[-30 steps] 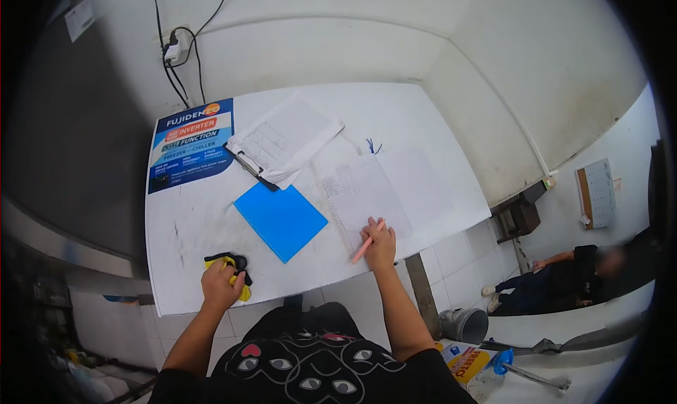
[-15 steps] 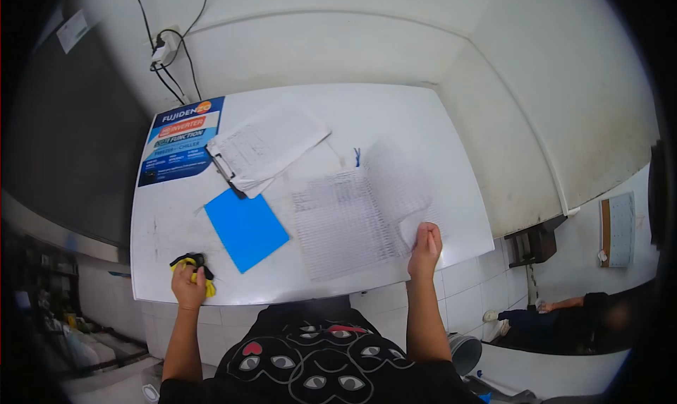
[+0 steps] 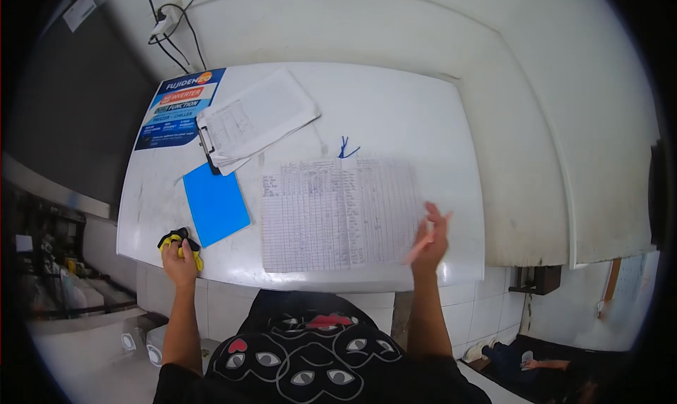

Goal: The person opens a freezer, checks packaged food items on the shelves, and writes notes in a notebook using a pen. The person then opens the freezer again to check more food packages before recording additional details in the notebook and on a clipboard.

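A ledger book [image 3: 307, 224] lies spread on the white tabletop, its two pages covered in ruled columns and handwriting. A blue ribbon [image 3: 345, 149] sticks out above its spine. Just past the right page's edge is my right hand [image 3: 430, 242], fingers apart and slightly smeared by motion, holding nothing. My left hand [image 3: 179, 259] has its fingers closed around a crumpled black-and-yellow bundle [image 3: 171, 240] near the front left edge; I cannot make out exactly what that is. Between that hand and the ledger sits a blue rectangular folder or sheet [image 3: 216, 205].
A clipboard with papers [image 3: 257, 122] overlaps the blue sheet's top. A printed Fujidenzo sticker [image 3: 173, 111] covers the back left corner of the white top [image 3: 395, 115]. Cables run from a wall outlet [image 3: 166, 20]. Another person [image 3: 525, 365] is at the lower right.
The lifted right page now lies flat, and my right hand has let go of it, its fingers spreading. My left hand stays on the black-and-yellow bundle. The camera view has shifted.
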The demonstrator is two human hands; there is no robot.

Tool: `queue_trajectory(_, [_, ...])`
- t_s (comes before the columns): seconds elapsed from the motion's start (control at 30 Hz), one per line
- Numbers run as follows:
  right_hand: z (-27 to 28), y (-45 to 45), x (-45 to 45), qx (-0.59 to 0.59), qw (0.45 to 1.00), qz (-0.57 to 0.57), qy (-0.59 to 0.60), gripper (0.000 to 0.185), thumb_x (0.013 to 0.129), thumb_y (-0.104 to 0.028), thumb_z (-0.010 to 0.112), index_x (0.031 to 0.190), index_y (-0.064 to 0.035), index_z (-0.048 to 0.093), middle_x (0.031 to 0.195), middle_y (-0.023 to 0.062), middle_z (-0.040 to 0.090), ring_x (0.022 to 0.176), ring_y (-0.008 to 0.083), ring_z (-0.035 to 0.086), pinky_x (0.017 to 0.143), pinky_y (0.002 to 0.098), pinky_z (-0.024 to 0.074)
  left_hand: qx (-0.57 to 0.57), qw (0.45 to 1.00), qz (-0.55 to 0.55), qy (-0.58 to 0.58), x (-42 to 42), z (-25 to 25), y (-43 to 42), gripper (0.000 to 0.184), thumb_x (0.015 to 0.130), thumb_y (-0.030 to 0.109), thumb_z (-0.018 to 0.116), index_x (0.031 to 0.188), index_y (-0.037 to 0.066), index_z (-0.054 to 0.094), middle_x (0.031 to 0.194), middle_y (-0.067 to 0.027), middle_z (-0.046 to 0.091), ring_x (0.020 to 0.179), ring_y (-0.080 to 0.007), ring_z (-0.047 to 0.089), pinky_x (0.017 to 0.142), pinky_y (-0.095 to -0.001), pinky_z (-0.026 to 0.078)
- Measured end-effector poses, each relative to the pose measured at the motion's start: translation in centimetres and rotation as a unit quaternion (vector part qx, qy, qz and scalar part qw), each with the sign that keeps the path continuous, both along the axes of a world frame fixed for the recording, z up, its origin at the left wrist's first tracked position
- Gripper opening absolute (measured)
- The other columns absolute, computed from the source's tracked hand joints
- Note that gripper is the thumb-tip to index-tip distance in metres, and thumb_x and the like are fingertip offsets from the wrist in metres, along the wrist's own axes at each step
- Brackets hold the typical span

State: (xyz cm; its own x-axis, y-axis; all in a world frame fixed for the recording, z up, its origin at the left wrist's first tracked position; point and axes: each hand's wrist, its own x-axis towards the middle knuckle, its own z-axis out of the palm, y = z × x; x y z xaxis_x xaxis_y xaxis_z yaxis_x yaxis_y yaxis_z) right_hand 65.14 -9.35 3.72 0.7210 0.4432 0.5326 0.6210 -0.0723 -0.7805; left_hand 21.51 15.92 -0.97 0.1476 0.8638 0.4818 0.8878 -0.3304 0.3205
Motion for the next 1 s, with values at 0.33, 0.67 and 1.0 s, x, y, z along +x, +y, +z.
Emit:
queue_trajectory(0.33, [-3.4, 8.2, -4.1, -0.152, 0.948, 0.259, -0.104, 0.024, 0.072, 0.002, 0.063, 0.092, -0.0022, 0.051, 0.114, 0.0212, 0.057, 0.113, 0.0401, 0.049, 0.094, 0.0466, 0.0399, 0.049, 0.998, 0.019, 0.017, 0.7, -0.4, 0.2, 0.023, 0.083, 0.022, 0.059, 0.079, -0.001, 0.059, 0.081, -0.0188, 0.052, 0.074, -0.0373, 0.052, 0.064, -0.0436, 0.042])
queue_trajectory(0.67, [-4.2, 6.4, 0.7, -0.254, 0.944, 0.181, -0.107, 0.027, 0.072, 0.0, 0.064, 0.095, -0.0026, 0.05, 0.12, 0.0199, 0.055, 0.116, 0.0416, 0.046, 0.098, 0.0483, 0.0342, 0.027, 0.999, 0.009, 0.018, 0.3, -0.8, 0.6, 0.02, 0.083, 0.019, 0.059, 0.077, 0.0, 0.056, 0.078, -0.0164, 0.05, 0.072, -0.0348, 0.051, 0.063, -0.0424, 0.04])
queue_trajectory(1.0, [-4.3, 5.7, 3.0, -0.282, 0.941, 0.144, -0.118, 0.023, 0.073, -0.002, 0.062, 0.093, -0.0021, 0.05, 0.121, 0.0198, 0.055, 0.116, 0.042, 0.047, 0.097, 0.0496, 0.0337, 0.013, 1.0, 0.018, 0.015, 0.1, -1.1, 0.7, 0.022, 0.085, 0.02, 0.057, 0.077, 0.0, 0.055, 0.079, -0.0178, 0.049, 0.075, -0.0368, 0.05, 0.066, -0.0426, 0.039])
